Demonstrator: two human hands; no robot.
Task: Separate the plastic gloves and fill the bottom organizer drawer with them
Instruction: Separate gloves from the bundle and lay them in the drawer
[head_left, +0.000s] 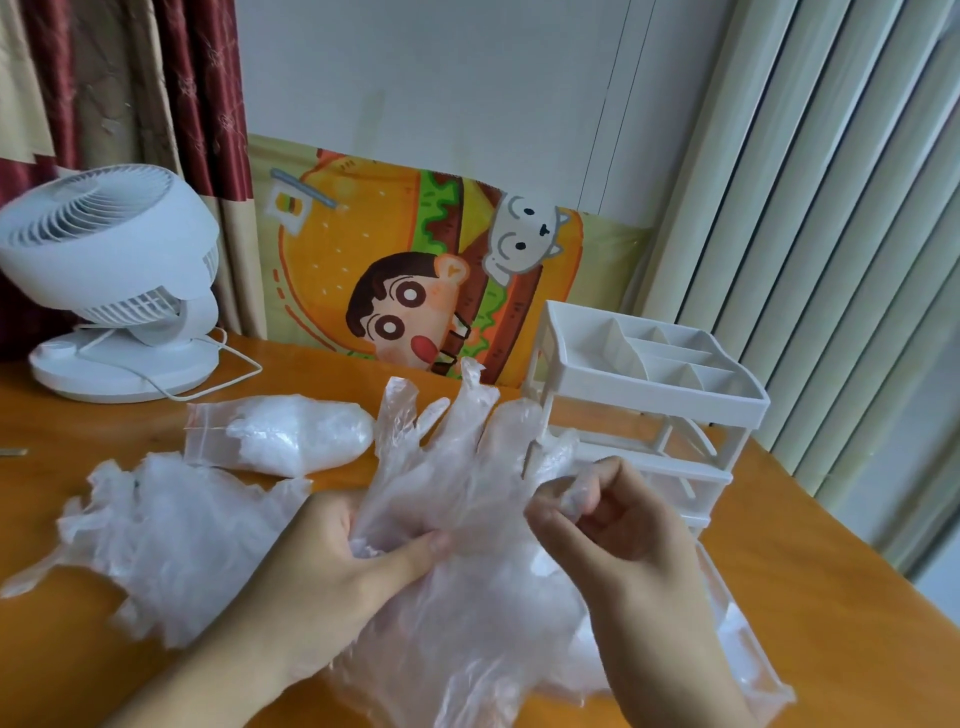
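Observation:
A clear plastic glove (457, 467) stands up between my hands with its fingers pointing away from me. My left hand (337, 561) grips its lower part with thumb and fingers. My right hand (618, 525) pinches a fold of the same thin plastic at the glove's right side. Under my hands lies a heap of loose gloves (483, 639). Another loose pile of gloves (171, 540) lies to the left. A zip bag (291, 434) packed with gloves rests behind it. The white organizer (654, 395) stands at the right; its pulled-out bottom drawer (737, 639) is partly covered by gloves.
A white desk fan (114, 280) with its cord stands at the back left of the orange wooden table (831, 597). A cartoon mat (415, 265) leans against the wall. Vertical blinds hang at the right, and a curtain at the back left.

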